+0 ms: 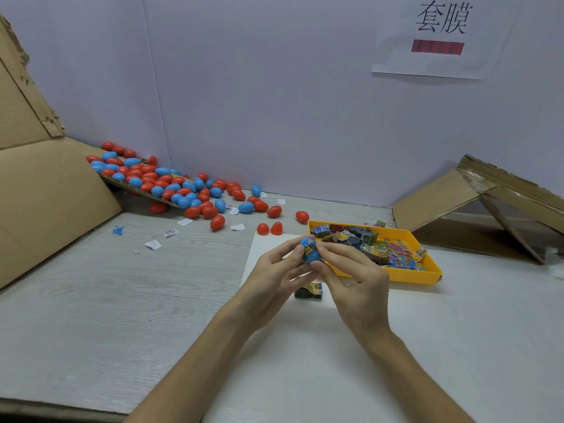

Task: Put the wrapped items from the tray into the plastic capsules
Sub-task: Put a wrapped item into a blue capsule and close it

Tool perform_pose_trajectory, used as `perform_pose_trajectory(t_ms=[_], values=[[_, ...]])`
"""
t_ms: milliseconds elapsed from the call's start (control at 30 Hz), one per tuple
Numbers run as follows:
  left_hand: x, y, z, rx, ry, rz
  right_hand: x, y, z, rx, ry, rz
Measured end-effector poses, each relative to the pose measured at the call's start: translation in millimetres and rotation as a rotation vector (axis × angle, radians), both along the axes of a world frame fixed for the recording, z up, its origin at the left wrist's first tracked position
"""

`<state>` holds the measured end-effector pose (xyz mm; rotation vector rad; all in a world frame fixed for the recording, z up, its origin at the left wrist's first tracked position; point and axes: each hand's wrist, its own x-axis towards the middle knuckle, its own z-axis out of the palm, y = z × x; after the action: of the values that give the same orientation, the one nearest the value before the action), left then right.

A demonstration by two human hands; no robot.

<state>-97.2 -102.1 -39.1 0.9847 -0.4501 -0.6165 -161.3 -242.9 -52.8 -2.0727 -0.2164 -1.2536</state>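
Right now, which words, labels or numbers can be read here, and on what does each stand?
"套膜": white sheet on the back wall.
Red bar beneath it: blurred, unreadable.
Print at the blue capsule: blurred, unreadable.
Wrapped items in the yellow tray: print too small.
Paper slips: too small.

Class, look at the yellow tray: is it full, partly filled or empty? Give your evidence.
Partly filled: wrapped items lie in a loose heap across the yellow tray, its near wall showing above them.
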Motion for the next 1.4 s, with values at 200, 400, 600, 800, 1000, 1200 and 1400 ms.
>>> perform_pose_trajectory(t_ms=[200,400,600,800,1000,1200,1400], values=[[0,1,0,-0.032,0.020,-0.070,-1,1,3,0.056,0.035,0.021],[-1,0,2,-0.019,0.107,-0.081,-2,3,2,0.021,0.058,-0.004],[-1,1,-1,0.029,0.019,-0.045,0,1,-1,-0.031,0.035,0.015],[-1,1,-1,0.093,0.001,-0.044,3,-3,-4,-0.052,0.011,0.026],[-2,1,0,0.123,-0.019,-0.034,4,-4,-5,-0.063,-0.002,0.032],[-2,0,-1,0.140,-0.008,-0.024,3,-4,-5,-0.050,-0.019,0.035],[1,-3,-4,0.213,0.013,0.020,2,1,-2,0.026,0.078,0.065]])
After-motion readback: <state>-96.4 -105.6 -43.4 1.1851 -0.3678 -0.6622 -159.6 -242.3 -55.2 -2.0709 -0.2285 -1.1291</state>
